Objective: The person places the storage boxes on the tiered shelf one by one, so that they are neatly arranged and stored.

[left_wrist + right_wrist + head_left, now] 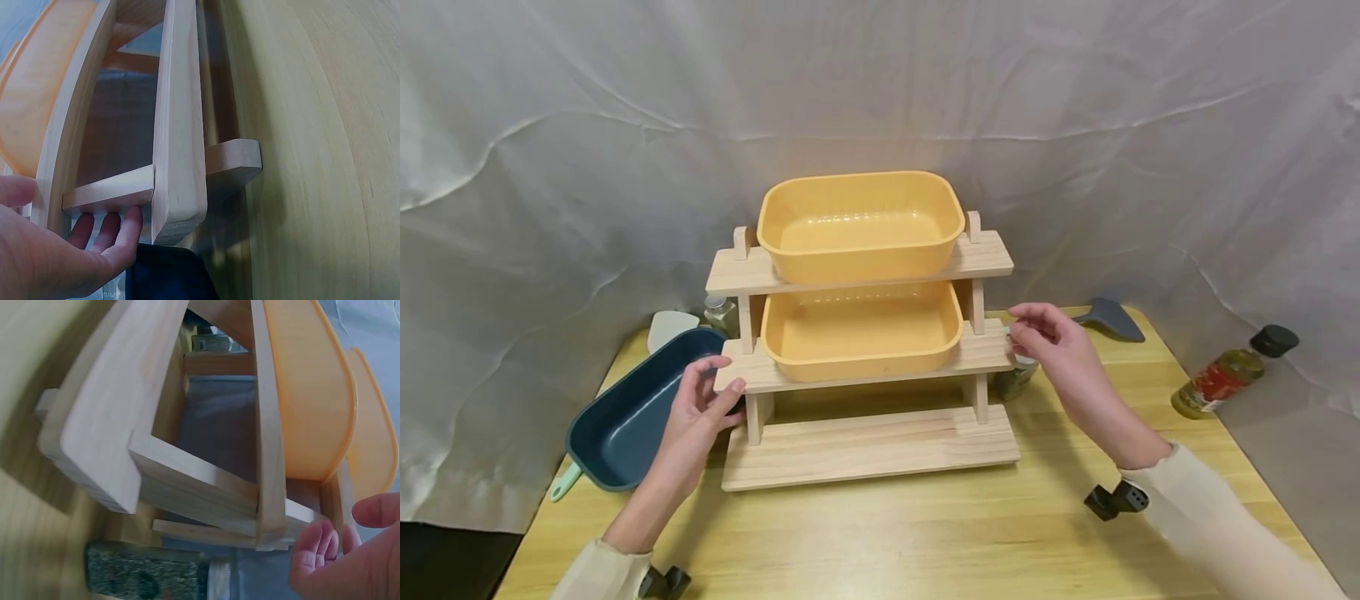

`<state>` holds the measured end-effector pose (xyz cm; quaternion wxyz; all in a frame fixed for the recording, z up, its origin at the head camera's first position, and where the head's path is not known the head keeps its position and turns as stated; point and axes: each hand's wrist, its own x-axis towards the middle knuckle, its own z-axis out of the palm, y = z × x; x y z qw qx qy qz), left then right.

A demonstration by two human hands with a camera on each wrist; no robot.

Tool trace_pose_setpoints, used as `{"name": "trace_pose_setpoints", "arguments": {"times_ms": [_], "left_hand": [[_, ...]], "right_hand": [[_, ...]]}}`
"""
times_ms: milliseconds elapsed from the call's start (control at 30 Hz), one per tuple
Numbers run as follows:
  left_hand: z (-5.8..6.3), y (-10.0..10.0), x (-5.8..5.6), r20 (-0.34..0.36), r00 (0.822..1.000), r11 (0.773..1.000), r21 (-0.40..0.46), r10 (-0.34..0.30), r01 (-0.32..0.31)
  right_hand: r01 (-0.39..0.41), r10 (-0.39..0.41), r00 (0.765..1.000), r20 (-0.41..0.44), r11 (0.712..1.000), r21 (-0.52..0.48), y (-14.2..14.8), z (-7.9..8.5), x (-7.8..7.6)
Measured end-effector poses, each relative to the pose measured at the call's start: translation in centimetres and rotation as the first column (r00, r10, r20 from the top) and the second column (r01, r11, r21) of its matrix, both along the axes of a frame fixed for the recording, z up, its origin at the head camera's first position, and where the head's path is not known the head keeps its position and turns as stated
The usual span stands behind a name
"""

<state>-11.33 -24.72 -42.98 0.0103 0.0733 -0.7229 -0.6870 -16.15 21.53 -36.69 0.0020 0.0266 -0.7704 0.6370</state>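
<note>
A three-step wooden rack [872,450] stands mid-table. One yellow bin [859,268] sits on its top step and another yellow bin [865,367] on the middle step; the lowest step bears nothing. My left hand [696,417] holds the middle step's left end, thumb at the board's edge; in the left wrist view its fingers [130,228] touch the side strut from below. At the opposite end, my right hand [1056,350] has its fingertips beside the middle step. Thumb [378,510] and fingers stand apart in the right wrist view; contact with the wood is unclear.
Left of the rack leans a dark blue bin [640,425], with a pale spatula [670,329], a small jar [721,317] and a mint-green handle [567,482] around it. Rightward are a seasoning jar [147,572], a grey spatula head [1112,321] and a black-capped bottle [1221,379]. Grey cloth surrounds the table.
</note>
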Motion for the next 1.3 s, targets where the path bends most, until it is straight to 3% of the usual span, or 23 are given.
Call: {"name": "trace_pose_setpoints", "arguments": {"times_ms": [233,400,500,667,867,1133,1300], "left_hand": [[0.1,0.0,0.1,0.004,1.0,1.0,-0.004,0.001,-0.001],[0.2,0.1,0.1,0.003,1.0,1.0,-0.009,0.006,-0.006],[0.2,0.1,0.1,0.005,1.0,1.0,-0.01,0.008,-0.008],[0.2,0.1,0.2,0.009,1.0,1.0,-0.006,0.01,-0.009],[0.3,0.1,0.2,-0.031,0.999,0.999,0.011,0.03,-0.03],[0.7,-1.1,1.1,-0.096,0.993,0.998,-0.015,0.062,-0.064],[1.1,-2.6,2.4,-0.18,0.976,0.991,0.066,0.125,-0.115]], "right_hand": [[0.02,-0.023,0.999,0.045,0.997,0.07,1.0,-1.4,0.8],[-0.013,0.002,0.995,0.104,0.994,0.113,1.4,-2.1,1.3],[-0.063,0.055,0.991,0.12,0.996,0.062,1.4,-2.5,1.4],[-0.128,0.142,0.983,0.116,0.985,-0.118,1.3,-3.4,1.1],[-0.116,0.161,0.978,0.134,0.949,-0.292,0.9,-4.3,0.6],[-0.082,0.138,0.981,0.134,0.931,-0.356,0.5,-4.9,0.2],[-0.1,0.149,0.98,0.13,0.941,-0.323,0.8,-5.1,0.2]]}}
